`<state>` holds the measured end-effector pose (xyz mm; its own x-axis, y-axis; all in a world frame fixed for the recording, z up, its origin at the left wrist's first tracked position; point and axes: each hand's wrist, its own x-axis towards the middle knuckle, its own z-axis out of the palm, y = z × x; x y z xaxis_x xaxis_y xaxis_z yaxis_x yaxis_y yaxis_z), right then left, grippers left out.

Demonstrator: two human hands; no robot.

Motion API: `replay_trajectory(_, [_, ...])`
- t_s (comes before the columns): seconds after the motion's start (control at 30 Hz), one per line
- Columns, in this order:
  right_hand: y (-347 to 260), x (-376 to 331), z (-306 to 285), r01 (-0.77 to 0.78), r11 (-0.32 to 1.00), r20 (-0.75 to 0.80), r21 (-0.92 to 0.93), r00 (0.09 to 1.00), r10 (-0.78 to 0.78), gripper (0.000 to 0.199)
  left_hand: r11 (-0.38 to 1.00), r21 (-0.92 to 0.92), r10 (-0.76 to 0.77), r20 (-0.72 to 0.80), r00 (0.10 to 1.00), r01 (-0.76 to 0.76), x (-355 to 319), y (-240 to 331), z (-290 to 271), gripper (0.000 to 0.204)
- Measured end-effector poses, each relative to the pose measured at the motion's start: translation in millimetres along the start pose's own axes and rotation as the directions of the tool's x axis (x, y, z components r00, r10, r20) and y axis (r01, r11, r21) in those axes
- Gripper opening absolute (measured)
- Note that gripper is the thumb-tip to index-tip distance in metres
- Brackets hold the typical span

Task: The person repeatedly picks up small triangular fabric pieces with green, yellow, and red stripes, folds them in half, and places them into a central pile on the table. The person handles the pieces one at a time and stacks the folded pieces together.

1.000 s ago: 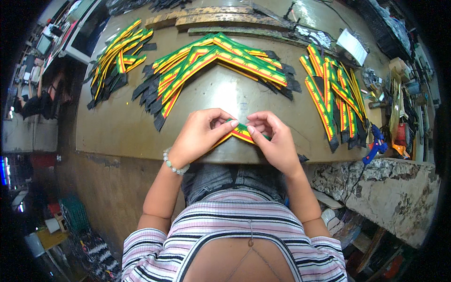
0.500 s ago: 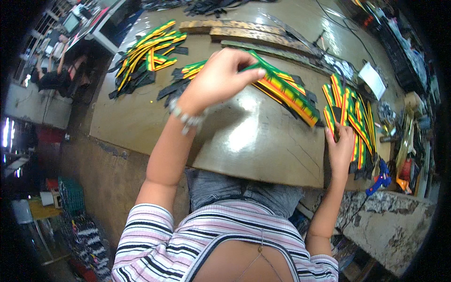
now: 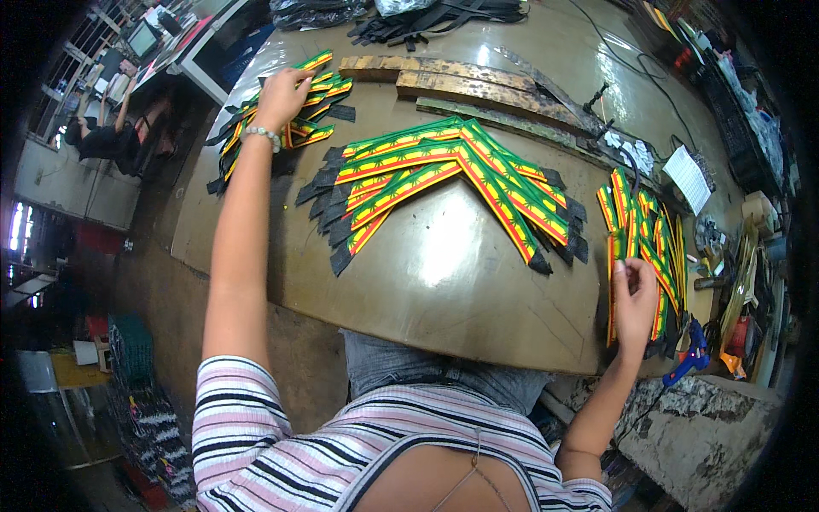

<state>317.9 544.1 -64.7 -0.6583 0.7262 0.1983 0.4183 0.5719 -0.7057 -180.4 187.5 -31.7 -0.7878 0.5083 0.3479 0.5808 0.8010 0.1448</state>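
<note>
At the left pile of green, yellow and red printed straps [image 3: 322, 87], my left hand [image 3: 283, 104] reaches in with its fingertips closed together on a strap. Over the right pile of matching straps [image 3: 657, 243], my right hand [image 3: 635, 300] pinches one strap [image 3: 612, 294] between thumb and fingers. Between the hands lies a stack of V-shaped folded straps [image 3: 461, 154], overlapping, with the point away from me and black ends fanned to both sides. My left palm hides part of the left pile.
Wooden bars [image 3: 461, 85] lie behind the stack on the table [image 3: 384, 299]. Black straps [image 3: 439, 21] sit at the far edge. A white paper [image 3: 688, 179] and a blue glue gun [image 3: 689, 354] are on the right. A person [image 3: 115, 141] sits far left.
My left hand has let go of the folded strap on the middle stack and moved left to the left pile. My right hand remains at the right pile, now pinching a strap at its left edge.
</note>
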Motion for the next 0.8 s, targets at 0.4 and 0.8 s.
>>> replay_trajectory(0.4, [-1.6,45.7,-49.6,-0.215,0.61,0.115,0.763,0.973,0.199,0.026,0.849,-0.528,0.135,0.17,0.976,-0.026,44.1,-20.7,-10.9,0.019])
replay_trajectory(0.8, [-25.7,228.2,7.7,-0.065,0.948,0.268,0.311,0.963,-0.022,0.027,0.437,-0.891,0.537,0.153,0.829,-0.119,68.6,313.6,14.6,0.035])
